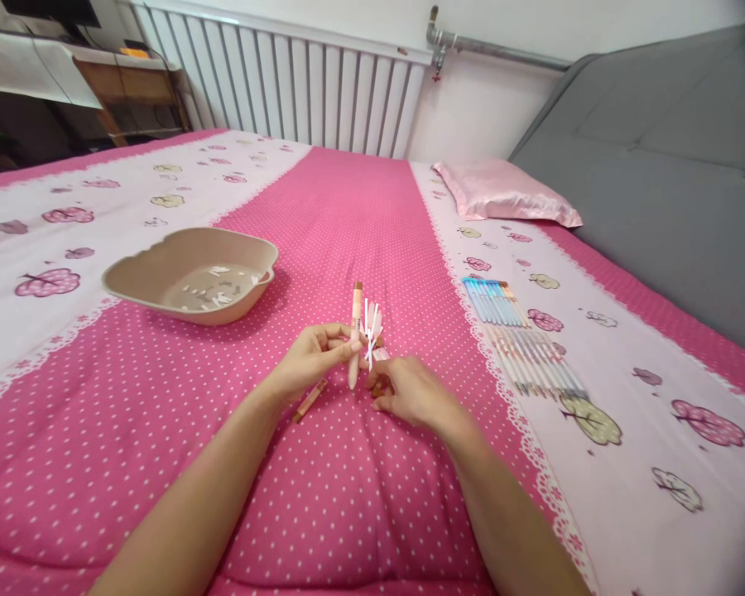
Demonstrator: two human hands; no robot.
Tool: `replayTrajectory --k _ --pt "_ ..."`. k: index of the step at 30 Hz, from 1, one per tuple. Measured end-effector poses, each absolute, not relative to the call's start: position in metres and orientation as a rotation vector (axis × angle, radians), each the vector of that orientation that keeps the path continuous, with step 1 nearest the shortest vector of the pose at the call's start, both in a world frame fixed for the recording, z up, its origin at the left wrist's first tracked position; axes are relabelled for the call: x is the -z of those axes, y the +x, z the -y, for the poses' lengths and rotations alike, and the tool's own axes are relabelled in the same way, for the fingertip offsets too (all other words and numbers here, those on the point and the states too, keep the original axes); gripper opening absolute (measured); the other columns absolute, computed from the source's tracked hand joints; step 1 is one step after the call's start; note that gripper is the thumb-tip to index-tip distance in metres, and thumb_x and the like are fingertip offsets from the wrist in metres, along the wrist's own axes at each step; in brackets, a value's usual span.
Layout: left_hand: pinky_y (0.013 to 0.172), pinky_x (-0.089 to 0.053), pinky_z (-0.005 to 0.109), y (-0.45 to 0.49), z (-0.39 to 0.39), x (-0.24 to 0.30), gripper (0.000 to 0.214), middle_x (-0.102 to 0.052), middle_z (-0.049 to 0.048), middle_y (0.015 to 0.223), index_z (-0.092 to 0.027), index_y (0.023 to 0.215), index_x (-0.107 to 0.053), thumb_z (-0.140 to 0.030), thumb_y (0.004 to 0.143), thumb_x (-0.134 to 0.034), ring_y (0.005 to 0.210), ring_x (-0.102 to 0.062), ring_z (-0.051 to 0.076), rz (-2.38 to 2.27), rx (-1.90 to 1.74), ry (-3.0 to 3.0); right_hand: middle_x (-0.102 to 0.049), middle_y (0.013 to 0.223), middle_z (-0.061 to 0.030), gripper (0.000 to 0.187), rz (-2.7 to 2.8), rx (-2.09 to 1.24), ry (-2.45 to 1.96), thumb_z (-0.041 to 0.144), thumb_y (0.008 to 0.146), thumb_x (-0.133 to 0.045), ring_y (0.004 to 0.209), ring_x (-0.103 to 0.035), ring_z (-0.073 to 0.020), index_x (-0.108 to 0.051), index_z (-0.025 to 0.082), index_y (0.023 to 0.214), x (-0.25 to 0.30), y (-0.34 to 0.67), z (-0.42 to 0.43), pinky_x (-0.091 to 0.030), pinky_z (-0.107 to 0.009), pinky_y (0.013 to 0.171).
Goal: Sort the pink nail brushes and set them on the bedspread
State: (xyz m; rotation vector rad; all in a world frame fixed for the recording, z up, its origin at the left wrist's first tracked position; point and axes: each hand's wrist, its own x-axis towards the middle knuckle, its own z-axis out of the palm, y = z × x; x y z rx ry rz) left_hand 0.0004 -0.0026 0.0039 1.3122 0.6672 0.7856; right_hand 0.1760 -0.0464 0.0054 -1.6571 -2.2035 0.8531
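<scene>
The left hand [323, 358]'s grip pinches an upright peach pen [356, 324] over the bed [360, 211], well in from its radiator-side edge. The right hand [413, 393] curls beside white strips [376, 321]; I cannot tell what its grip pinches. Rows of pens [527, 352] lie towards the headboard edge, a beige basin [189, 238] on the opposite side
</scene>
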Motion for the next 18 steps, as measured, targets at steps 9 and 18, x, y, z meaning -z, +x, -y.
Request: replayTrajectory --k 9,18 --pt "0.061 -0.049 0.023 0.0 0.005 -0.007 0.023 -0.069 0.0064 0.071 -0.009 0.085 -0.061 -0.03 0.077 -0.065 0.054 -0.062 0.011 -0.579 -0.689 1.323 -0.068 0.076 -0.0004 0.018 2.036 -0.855 -1.577 0.012 0.072 -0.061 0.066 -0.061 -0.015 -0.068 0.022 0.086 -0.008 0.182 0.043 -0.041 -0.025 0.058" --pt "0.069 -0.049 0.027 -0.002 0.008 -0.008 0.022 -0.07 0.0105 0.084 -0.009 0.092 -0.062 -0.029 0.083 -0.057 0.062 -0.065 0.013 -0.451 -0.452 1.414 -0.069 0.09 -0.0036 0.017 1.324 -0.885 -1.133 0.022 0.075 -0.065 0.081 -0.064 -0.0156 -0.067 0.02 0.091 -0.018 0.189 0.036 -0.051 -0.032 0.076"
